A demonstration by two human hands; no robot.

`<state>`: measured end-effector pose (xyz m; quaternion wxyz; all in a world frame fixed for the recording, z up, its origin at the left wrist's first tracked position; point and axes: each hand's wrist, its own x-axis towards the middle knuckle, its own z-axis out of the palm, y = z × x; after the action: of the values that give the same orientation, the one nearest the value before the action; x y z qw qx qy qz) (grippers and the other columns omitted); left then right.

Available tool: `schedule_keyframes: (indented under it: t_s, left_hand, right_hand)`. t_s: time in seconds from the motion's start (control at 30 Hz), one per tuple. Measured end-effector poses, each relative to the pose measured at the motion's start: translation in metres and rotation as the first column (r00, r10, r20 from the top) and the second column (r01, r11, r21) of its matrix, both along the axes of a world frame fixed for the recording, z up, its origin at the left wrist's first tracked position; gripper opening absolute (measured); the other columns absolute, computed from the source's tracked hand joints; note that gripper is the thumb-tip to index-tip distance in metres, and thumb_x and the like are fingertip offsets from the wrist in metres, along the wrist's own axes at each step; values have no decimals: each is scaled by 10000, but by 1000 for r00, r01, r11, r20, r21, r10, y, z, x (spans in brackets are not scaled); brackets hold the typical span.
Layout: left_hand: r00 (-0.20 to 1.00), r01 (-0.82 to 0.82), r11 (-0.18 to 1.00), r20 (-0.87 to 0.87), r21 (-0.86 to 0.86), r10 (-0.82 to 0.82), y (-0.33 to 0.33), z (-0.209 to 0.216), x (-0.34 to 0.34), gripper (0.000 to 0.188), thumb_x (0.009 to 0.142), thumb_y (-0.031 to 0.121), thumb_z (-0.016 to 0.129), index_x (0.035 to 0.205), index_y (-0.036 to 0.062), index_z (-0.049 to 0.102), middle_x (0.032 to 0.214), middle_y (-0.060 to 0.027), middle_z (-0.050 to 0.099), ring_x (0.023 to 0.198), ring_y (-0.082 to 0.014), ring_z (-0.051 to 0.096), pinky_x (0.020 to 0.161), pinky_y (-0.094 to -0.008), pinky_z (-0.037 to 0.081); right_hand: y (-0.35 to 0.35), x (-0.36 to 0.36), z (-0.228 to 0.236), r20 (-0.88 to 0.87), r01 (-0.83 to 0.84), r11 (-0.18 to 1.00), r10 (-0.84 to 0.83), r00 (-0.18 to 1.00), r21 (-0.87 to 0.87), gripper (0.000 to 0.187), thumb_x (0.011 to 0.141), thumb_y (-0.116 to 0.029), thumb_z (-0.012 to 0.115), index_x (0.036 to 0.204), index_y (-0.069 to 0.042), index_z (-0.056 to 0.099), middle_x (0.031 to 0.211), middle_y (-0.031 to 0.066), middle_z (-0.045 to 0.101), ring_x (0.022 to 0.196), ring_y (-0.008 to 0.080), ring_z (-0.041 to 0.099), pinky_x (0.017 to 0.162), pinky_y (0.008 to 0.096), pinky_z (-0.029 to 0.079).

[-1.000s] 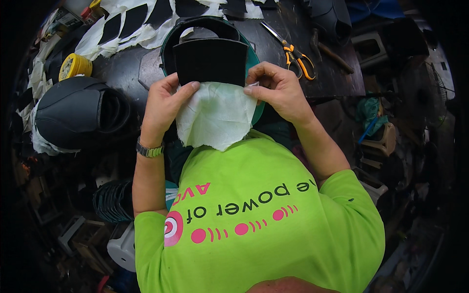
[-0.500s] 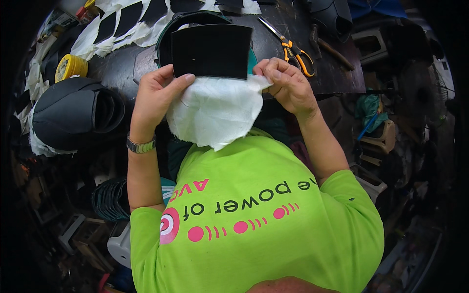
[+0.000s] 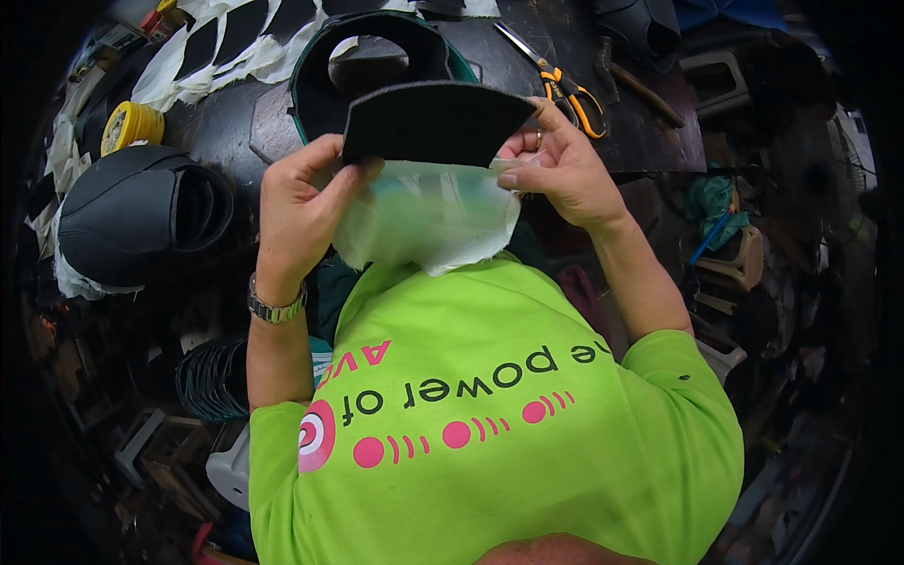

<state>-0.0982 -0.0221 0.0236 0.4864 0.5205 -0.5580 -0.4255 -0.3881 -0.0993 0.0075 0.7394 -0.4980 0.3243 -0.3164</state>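
Observation:
A black, slightly curved panel (image 3: pixel 433 122) of stiff-looking material is held up over the table's near edge. White cloth (image 3: pixel 424 221) hangs from its lower side toward my shirt, blurred in its middle. My left hand (image 3: pixel 301 202) pinches the left lower corner of the panel and the cloth between thumb and fingers. At the right end, my right hand (image 3: pixel 570 174) is closed on the panel's corner and the cloth edge. Just beyond, a rounded black piece with a green edge (image 3: pixel 311 71) stands on the table, partly covered by the panel.
Orange-handled scissors (image 3: pixel 562 94) and a wooden-handled hammer (image 3: pixel 645 94) lie on the right of the dark table (image 3: pixel 669 141). On the left are a yellow tub (image 3: pixel 132 127) and a rolled black sheet (image 3: pixel 122 217). Black pieces on white cloth (image 3: pixel 193 85) line the far side.
The panel has tilted and bowed, its top edge now lower and curved. My right hand has turned, its thumb now along the cloth edge. More of the rounded piece shows behind.

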Motion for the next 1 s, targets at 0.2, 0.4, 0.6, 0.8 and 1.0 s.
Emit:
schedule_keyframes:
  t_s: [0.2, 0.4, 0.6, 0.8, 1.0]
  left_hand:
    - [998, -21, 998, -56, 64, 25, 17, -17, -6, 155, 947, -4, 666, 1082, -17, 743, 909, -17, 749, 781, -52, 656, 701, -221, 526]
    - [991, -97, 995, -87, 23, 99, 25, -15, -20, 116, 913, 12, 733, 1023, -25, 744, 853, -9, 723, 754, -44, 615, 651, -222, 486]
    - [980, 115, 977, 179, -178, -83, 30, -8, -25, 215, 811, -64, 755, 1017, -4, 737, 806, -83, 657, 692, -164, 630, 634, -267, 480]
    - [993, -118, 986, 5, -115, 119, 32, -16, -22, 260, 808, 63, 849, 1021, -20, 726, 801, -70, 634, 702, -131, 621, 638, -253, 479]
    - [914, -282, 954, 273, -100, 299, 16, -26, -14, 477, 817, 106, 855, 1222, -9, 631, 716, -105, 657, 641, -171, 642, 635, -296, 511]
  right_hand:
    - [-14, -37, 7, 1, 48, 999, -48, 999, -22, 473, 825, 105, 717, 1255, -26, 568, 1031, 98, 634, 854, 140, 662, 703, 286, 622]
    - [-12, -35, 13, 78, 150, 956, -134, 988, -250, 613, 844, -11, 674, 1431, -19, 498, 1255, 114, 605, 1126, 218, 620, 949, 357, 528]
    - [16, -3, 9, -244, -49, 903, -62, 968, -427, 554, 819, -62, 843, 1326, -20, 622, 1197, 41, 681, 1122, 158, 635, 994, 313, 483]
    - [19, 21, 24, 62, 152, 973, -143, 988, -175, 287, 925, -8, 734, 1205, 28, 683, 1042, 53, 738, 915, 94, 676, 825, 250, 550]
    - [-4, 71, 24, -373, -183, 419, -432, 821, -889, 418, 867, 0, 724, 1264, 5, 593, 1096, 240, 710, 904, 400, 720, 783, 436, 580]
